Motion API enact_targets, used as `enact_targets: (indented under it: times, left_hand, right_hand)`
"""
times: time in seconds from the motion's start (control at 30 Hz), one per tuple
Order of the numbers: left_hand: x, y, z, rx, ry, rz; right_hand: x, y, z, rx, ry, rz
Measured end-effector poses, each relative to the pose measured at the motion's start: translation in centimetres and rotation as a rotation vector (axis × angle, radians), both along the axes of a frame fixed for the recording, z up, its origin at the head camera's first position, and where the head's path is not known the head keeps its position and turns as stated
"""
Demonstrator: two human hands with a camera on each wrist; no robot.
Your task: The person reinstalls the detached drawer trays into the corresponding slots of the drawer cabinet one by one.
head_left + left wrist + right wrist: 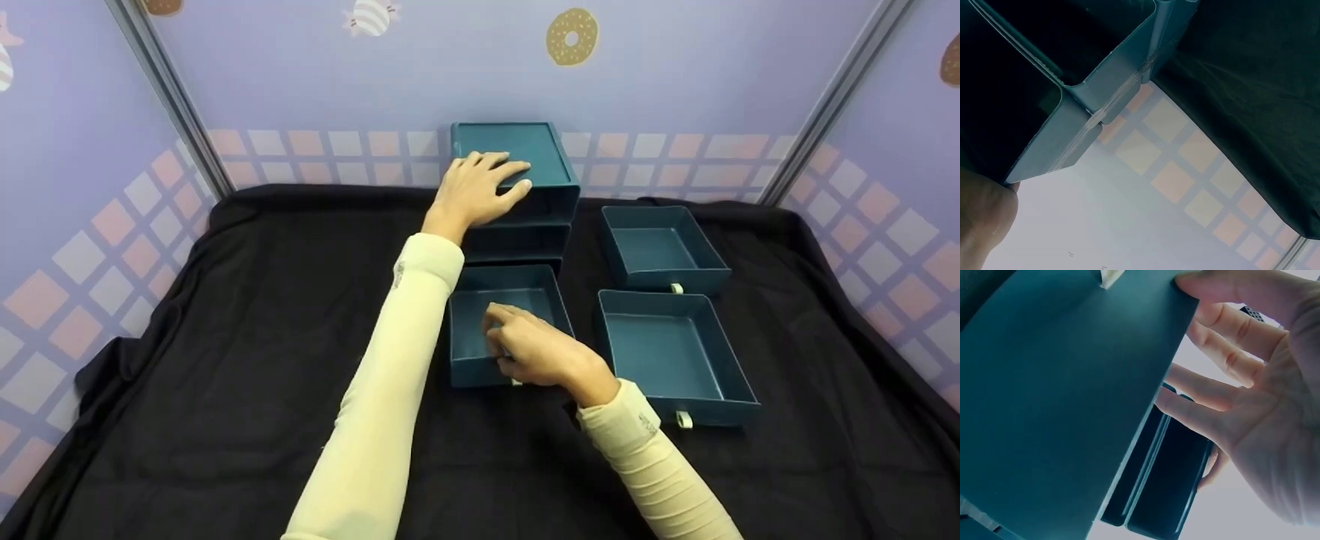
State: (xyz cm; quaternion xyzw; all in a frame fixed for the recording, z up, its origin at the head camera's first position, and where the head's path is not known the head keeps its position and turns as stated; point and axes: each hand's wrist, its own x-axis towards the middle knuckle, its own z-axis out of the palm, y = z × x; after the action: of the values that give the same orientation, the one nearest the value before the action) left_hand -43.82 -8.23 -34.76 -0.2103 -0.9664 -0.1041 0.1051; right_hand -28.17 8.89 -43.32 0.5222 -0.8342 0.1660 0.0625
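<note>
A teal cabinet [514,142] of stacked compartments stands against the back wall. On its top, toward the left front edge, my left hand [476,191] rests with fingers spread; the left wrist view shows part of that hand [985,211] beside the upper compartment. Two dark openings face forward under the top. Below them a teal drawer [474,373] sticks out at the bottom of the stack. My right hand [536,346] pinches its front wall, thumb outside near the pale pull tab [1111,277] and fingers over the rim. Its back end is hidden under the cabinet.
To the right lie two more teal drawers, a rear one [660,251] and a front one [660,352], open side up with pale tabs facing forward. Black cloth [247,360] covers the table. Patterned wall panels [450,82] enclose the back and sides.
</note>
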Motion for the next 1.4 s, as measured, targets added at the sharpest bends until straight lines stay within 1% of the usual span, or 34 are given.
enact_targets:
  times: [0.13,0.23,0.4,0.5,0.67,0.83,0.97,1.03,1.17,1.4]
  left_hand:
    - [0.0,0.3,-0.2,0.007,0.0,-0.008]
    - [0.0,0.3,-0.2,0.012,-0.001,-0.014]
    - [0.0,0.0,-0.2,0.006,0.001,-0.007]
    - [-0.1,-0.1,-0.2,0.006,0.004,0.001]
    - [-0.1,-0.2,-0.2,0.009,-0.008,-0.009]
    - [-0.1,-0.2,0.0,0.008,-0.003,-0.001]
    - [-0.1,-0.2,0.3,0.006,-0.001,-0.006]
    - [-0.1,-0.1,0.3,0.005,-0.004,-0.01]
    - [-0.1,-0.1,0.3,0.003,-0.002,-0.011]
    - [0.0,-0.3,0.3,0.013,0.008,-0.003]
  right_hand:
    - [0.5,0.2,0.1,0.024,0.016,-0.04]
    - [0.8,0.1,0.1,0.03,0.018,-0.053]
    - [0.8,-0.3,0.2,0.039,0.019,-0.045]
    - [0.6,-0.3,0.2,0.028,0.02,-0.033]
    - [0.4,0.1,0.4,0.012,0.01,-0.011]
    - [0.4,0.6,0.8,0.018,0.02,-0.027]
    - [0.2,0.6,0.7,0.018,0.071,-0.032]
    - [0.1,0.5,0.5,0.022,0.113,-0.025]
    - [0.0,-0.1,0.1,0.01,0.192,0.003]
    - [-0.2,-0.7,-0.4,-0.036,0.335,0.081]
